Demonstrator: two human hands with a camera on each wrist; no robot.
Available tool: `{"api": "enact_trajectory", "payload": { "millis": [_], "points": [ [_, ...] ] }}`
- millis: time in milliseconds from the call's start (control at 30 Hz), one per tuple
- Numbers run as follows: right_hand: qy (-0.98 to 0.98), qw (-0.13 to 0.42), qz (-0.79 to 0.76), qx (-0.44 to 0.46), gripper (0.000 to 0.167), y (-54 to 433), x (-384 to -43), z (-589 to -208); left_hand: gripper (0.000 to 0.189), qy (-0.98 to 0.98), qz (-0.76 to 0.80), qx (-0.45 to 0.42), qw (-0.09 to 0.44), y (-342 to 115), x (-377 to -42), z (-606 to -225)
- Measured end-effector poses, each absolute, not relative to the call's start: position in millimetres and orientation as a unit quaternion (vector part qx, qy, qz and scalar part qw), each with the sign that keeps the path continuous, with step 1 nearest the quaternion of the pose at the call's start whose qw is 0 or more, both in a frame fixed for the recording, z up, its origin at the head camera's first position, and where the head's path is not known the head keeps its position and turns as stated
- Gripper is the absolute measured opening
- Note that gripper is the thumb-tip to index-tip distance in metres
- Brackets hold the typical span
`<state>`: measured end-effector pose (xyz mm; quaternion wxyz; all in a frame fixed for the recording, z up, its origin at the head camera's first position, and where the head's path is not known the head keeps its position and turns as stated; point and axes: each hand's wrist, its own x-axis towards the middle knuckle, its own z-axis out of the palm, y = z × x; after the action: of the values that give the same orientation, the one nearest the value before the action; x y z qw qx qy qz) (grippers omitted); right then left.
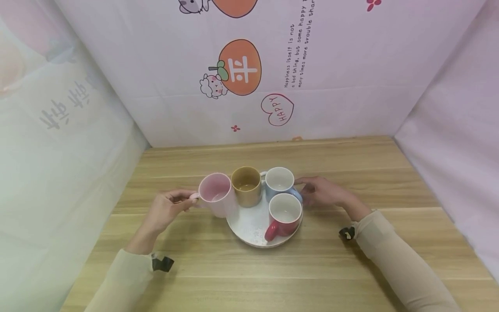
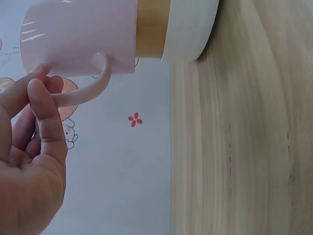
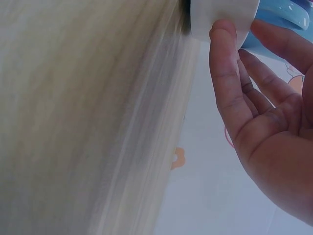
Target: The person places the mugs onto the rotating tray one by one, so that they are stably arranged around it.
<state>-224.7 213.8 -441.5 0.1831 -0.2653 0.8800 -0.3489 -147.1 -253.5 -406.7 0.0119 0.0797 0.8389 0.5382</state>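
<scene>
My left hand [image 1: 168,211] pinches the handle of a pink mug [image 1: 222,208] between thumb and fingers. In the left wrist view the mug's base is above the top of a round white tray [image 1: 249,232], at its left edge. My right hand [image 1: 323,190] is at the tray's right side; its thumb touches the tray's outer wall [image 3: 205,22]. The index finger is extended at the rim, close to a light-blue mug [image 3: 274,36]. A tan mug [image 1: 249,197], the blue mug and a red mug [image 1: 288,227] stand upright on the tray.
The tray stands on a wood-grain table [image 1: 249,281]. A printed white cloth wall [image 1: 175,108] rises behind it, and more cloth hangs at the left and right. A black wrist mount [image 1: 163,263] sits at each sleeve.
</scene>
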Motion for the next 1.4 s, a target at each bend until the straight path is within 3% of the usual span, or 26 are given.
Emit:
{"api": "enact_trajectory", "payload": {
  "millis": [667, 1400],
  "points": [
    [0.882, 0.179, -0.349, -0.261, 0.059, 213.7, -224.2, -442.0, 0.021, 0.813, 0.562, 0.139, 0.059, -223.9, -146.3, -416.0],
    [0.874, 0.200, -0.369, -0.245, 0.057, 211.8, -225.5, -442.4, 0.019, 0.820, 0.547, 0.134, 0.100, -190.4, -146.7, -435.3]
  ]
}}
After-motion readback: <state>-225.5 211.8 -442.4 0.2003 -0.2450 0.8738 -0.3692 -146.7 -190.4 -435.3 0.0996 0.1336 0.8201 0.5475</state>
